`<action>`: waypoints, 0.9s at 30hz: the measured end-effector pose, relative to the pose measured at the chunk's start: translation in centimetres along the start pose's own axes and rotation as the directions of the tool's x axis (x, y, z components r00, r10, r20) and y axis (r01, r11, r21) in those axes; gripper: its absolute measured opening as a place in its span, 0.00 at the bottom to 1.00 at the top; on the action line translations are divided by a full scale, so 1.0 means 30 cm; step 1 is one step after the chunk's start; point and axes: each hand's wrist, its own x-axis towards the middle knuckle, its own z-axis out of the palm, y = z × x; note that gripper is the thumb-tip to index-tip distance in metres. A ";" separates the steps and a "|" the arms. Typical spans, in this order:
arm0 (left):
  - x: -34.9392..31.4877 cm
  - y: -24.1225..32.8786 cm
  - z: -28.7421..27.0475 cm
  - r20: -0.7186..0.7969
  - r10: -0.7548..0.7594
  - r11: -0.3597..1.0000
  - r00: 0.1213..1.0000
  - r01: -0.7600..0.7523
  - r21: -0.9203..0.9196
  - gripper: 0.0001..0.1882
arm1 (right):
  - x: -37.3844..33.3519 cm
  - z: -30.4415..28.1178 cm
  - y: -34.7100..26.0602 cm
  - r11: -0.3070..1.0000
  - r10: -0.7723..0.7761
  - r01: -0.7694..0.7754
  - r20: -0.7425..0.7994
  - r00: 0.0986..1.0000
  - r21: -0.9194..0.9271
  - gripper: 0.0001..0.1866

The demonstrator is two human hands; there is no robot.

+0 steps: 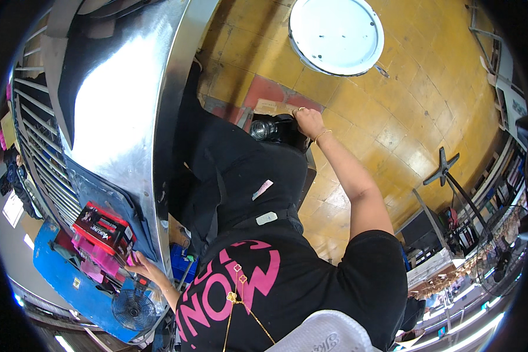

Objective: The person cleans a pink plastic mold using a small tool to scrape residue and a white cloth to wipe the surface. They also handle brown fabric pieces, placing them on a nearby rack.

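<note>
My right hand (311, 123), with gold jewellery at the wrist, reaches down beside my lap. Its fingers are curled at the edge of a dark opening, next to a tan cardboard flap (267, 107); what they grip is hidden. A clear glass jar-like object (263, 130) lies just left of that hand, in the dark opening. My left hand (142, 265) is at the lower left with fingers apart, beside pink translucent plastic (97, 255). A red and black box (104, 227) rests above that plastic, at the end of folded blue cloth (108, 190).
A shiny metal table (120, 100) runs along my left. On the yellow tiled floor stands a round white-topped stool or bucket (336, 36). At right are a black stand base (443, 166) and a large fan (504, 252); a smaller fan (133, 309) is at lower left.
</note>
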 end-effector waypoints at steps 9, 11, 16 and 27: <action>-0.038 0.042 0.026 -0.013 0.049 0.999 0.999 -0.049 0.009 0.44 | -0.015 0.031 0.051 0.970 0.030 -0.028 -0.006 1.000 0.241 0.18; -0.050 0.040 0.025 -0.016 0.048 0.999 0.999 -0.048 -0.013 0.44 | -0.037 -0.005 0.035 0.955 0.093 -0.072 -0.060 0.994 0.286 0.20; -0.054 0.054 0.029 0.012 0.121 0.991 0.993 -0.120 -0.057 0.44 | -0.102 0.019 -0.113 0.966 0.078 -0.106 0.122 0.989 0.234 0.13; -0.119 0.073 -0.013 0.021 0.180 0.983 0.983 -0.181 0.018 0.41 | 0.139 0.474 -0.098 0.678 0.352 -0.547 0.437 0.828 0.492 0.12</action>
